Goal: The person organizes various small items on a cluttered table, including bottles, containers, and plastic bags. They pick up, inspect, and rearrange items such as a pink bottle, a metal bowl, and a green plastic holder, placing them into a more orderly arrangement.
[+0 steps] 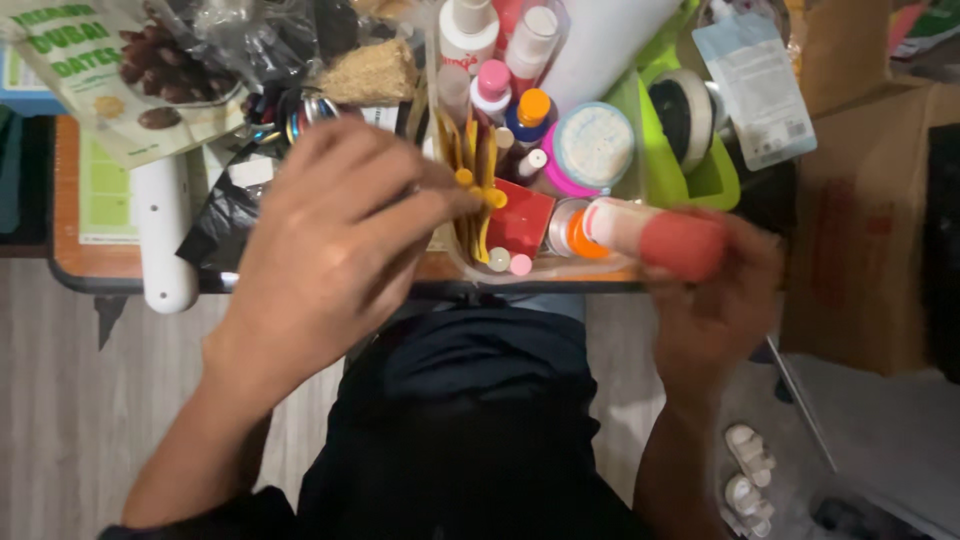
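The person's right hand (712, 300) is closed around a tube (655, 238) with a white body and a coral-red end, holding it on its side just above the near edge of the table (68, 180); the white end points left toward an orange-capped jar (572, 232). The left hand (335, 240) reaches over a clear container (490, 262) crowded with small items, its fingertips pinched at a bunch of yellow sticks (478, 190) standing in it; whether the fingers truly grip a stick cannot be told, since the back of the hand hides them. Beside the sticks, a red card (522, 218) stands in the same container. Behind it are several bottles: one with a pink cap (493, 80), one with an orange cap (533, 108), and a round white-lidded tub (594, 146) just to the right. A green tray (665, 170) sits further right. A packet of dates (110, 80) lies at the far left, with a white cylinder (165, 235) hanging over the table's edge. A cardboard box (860, 230) stands to the right of the table
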